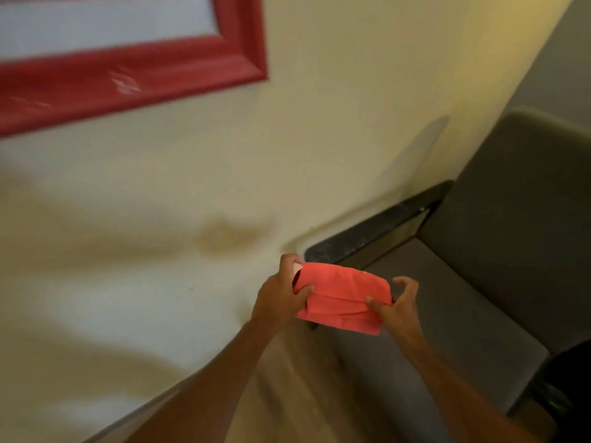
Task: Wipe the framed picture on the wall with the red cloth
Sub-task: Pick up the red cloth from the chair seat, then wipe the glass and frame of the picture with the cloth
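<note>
Head view: both hands grip folded cloth (343, 297), left hand (281, 298) and right hand (398, 310) at opposite ends. Cloth likely soft, light, limp; bunch into pad. Picture (134, 75) upper left, untouched.

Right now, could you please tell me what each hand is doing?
Left hand: closed on the left end of the folded red cloth.
Right hand: pinching the cloth's right end, other fingers loosely curled.
</note>
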A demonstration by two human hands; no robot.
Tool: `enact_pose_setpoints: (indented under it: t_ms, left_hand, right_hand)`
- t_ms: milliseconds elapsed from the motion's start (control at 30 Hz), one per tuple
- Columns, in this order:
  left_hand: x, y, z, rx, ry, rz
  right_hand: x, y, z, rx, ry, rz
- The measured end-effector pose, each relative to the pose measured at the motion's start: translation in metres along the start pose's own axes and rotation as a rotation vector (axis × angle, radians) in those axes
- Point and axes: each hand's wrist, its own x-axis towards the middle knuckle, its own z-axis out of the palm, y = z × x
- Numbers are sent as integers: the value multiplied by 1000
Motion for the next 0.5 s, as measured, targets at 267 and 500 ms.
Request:
enact_pose_setpoints:
  t_ms: [267,500]
  left_hand:
    - [-83,8,-242,240,587,204]
    - [-162,31,-418,581,883,272]
  right_hand:
    - [-103,-225,121,-12,-78,-610]
    - [-193,-387,171,86,67,-1026]
